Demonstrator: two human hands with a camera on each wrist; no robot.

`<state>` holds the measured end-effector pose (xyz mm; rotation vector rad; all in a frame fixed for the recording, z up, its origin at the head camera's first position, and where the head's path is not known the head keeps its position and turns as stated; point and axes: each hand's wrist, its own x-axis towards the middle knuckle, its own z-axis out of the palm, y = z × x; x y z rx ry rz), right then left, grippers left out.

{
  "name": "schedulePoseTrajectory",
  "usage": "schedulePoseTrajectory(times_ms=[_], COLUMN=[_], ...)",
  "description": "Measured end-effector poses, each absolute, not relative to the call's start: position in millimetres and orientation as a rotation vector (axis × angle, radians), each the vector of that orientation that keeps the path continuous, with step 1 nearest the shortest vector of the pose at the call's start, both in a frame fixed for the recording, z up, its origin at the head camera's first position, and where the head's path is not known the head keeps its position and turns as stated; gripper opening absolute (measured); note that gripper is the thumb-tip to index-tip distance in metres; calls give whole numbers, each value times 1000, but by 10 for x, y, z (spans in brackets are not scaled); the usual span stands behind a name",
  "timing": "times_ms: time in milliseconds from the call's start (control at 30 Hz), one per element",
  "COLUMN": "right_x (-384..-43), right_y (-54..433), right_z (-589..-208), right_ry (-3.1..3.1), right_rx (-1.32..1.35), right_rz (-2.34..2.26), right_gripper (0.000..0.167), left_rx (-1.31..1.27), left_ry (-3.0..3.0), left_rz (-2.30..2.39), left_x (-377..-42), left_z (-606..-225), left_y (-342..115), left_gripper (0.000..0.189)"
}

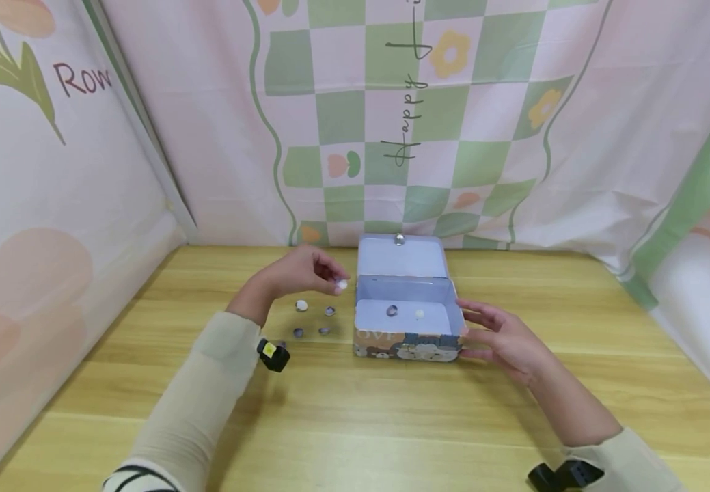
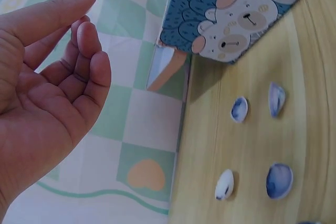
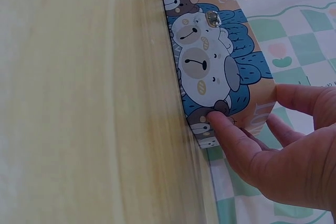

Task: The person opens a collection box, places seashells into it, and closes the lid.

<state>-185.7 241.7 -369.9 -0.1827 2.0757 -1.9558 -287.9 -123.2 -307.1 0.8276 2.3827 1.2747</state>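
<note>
My left hand (image 1: 302,271) pinches a small white seashell (image 1: 342,284) between thumb and fingertips, held over the table just left of an open tin box (image 1: 379,346). The shell's thin edge shows at the top of the right wrist view. Bears and lettering decorate the box, and its hinged lid (image 1: 400,256) leans back. Inside lie a purplish shell (image 1: 392,311) and a white shell (image 1: 419,314). At the box's right end, my right hand (image 1: 508,339) grips the corner, thumb on the decorated front and fingers around the side.
Several shells lie on the wooden table (image 1: 355,424) left of the box, among them a white one (image 1: 301,305) and a bluish one (image 2: 279,180). A patterned cloth (image 1: 385,123) hangs behind the box, and more cloth hangs along both sides.
</note>
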Motion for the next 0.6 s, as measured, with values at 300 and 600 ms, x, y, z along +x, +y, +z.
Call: schedulePoseTrajectory(times_ms=[300,600], right_x=[-1858,-1857], right_y=[2423,2427], right_z=[-3705,-3696], right_ry=[2073,2074], right_rx=[-200,-186], right_rz=[-1956,-1956], right_gripper=[70,71], left_rx=[910,969], left_ry=[2385,2364], left_rz=[1214,1140], left_x=[-2910,-2977], left_z=[-2974,-2853], left_y=[-1030,-796], left_gripper=[22,26])
